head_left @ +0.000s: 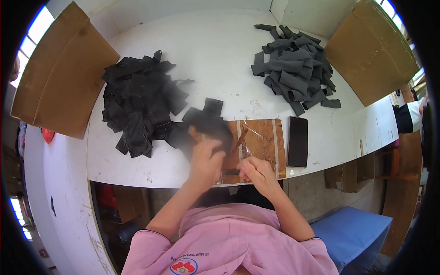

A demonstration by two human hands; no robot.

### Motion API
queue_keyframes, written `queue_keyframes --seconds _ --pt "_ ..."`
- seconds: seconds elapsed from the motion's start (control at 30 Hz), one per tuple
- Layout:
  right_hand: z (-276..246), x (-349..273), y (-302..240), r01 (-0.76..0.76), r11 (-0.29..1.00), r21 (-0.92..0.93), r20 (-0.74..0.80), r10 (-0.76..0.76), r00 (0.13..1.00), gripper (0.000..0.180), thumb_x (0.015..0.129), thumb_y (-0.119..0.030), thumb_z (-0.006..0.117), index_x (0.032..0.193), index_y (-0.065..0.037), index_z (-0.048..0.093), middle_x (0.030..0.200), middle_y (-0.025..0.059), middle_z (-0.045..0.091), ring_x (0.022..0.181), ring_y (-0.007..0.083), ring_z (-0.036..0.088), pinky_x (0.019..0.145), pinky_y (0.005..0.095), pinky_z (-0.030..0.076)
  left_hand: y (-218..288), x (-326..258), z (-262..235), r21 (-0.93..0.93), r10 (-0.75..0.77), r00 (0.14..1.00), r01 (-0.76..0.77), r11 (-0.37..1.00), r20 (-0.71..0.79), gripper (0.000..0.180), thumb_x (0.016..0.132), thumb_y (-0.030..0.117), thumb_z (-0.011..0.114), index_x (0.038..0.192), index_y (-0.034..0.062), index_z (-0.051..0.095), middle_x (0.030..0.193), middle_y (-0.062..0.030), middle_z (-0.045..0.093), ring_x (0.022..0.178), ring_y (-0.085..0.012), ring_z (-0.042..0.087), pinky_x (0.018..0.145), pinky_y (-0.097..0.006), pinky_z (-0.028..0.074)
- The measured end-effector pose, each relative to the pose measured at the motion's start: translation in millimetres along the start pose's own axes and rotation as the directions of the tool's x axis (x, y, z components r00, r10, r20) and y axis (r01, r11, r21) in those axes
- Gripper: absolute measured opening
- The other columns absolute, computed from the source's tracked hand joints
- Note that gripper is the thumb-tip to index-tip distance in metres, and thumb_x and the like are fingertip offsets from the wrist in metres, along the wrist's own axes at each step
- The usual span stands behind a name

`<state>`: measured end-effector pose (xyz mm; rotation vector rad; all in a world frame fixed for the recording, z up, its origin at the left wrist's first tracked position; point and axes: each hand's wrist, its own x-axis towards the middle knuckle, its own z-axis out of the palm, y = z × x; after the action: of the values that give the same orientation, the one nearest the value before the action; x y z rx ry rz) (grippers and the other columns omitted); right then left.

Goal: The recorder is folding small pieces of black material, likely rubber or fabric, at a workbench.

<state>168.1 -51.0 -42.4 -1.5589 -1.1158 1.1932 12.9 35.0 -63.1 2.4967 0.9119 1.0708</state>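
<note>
My left hand (207, 161) is over the left part of a brown board (269, 143), its fingers curled at a motion-blurred black fabric piece (219, 132). More black pieces lie just beyond it, joined to a large heap of black fabric pieces (137, 101) at the left. My right hand (259, 175) is closed at the board's near edge, around a thin shiny thing (248, 151) whose end sticks up past the fingers; its kind is unclear. A short dark strip (230, 172) lies between the hands. A narrow brown stick (239, 140) rests on the board.
Dark grey rolled fabric pieces (298, 68) are piled at the far right of the white table (220, 55). A black phone (298, 142) lies right of the board. Cardboard panels (64, 73) stand at both sides. A blue-covered stool (353, 233) is at the lower right.
</note>
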Motion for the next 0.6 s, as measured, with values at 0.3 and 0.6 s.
queue_keyframes --seconds 0.3,0.6 --pt "25 7 -5 -0.271 0.879 0.393 0.160 0.225 0.961 0.017 0.080 -0.015 0.058 0.069 -0.002 0.056 0.060 -0.0058 0.046 0.057 0.0023 0.040 0.048 0.0179 0.032 36 -57 -29 -0.018 0.317 0.945 -0.316 0.948 0.082 0.022 0.057 0.004 0.063 0.080 0.0056 0.060 0.097 -0.0104 0.053 0.090 -0.0268 0.051 0.070 -0.035 0.044" --pt "38 -4 -13 0.072 0.948 0.311 -0.177 -0.017 0.984 0.014 0.077 -0.010 0.059 0.072 0.002 0.055 0.067 0.0010 0.053 0.062 0.0066 0.045 0.055 0.0239 0.039 39 -44 -21 -0.064 0.138 0.990 -0.138 0.988 -0.010 0.021 0.052 0.001 0.061 0.073 0.0051 0.063 0.092 -0.0091 0.053 0.088 -0.0267 0.049 0.072 -0.034 0.043"
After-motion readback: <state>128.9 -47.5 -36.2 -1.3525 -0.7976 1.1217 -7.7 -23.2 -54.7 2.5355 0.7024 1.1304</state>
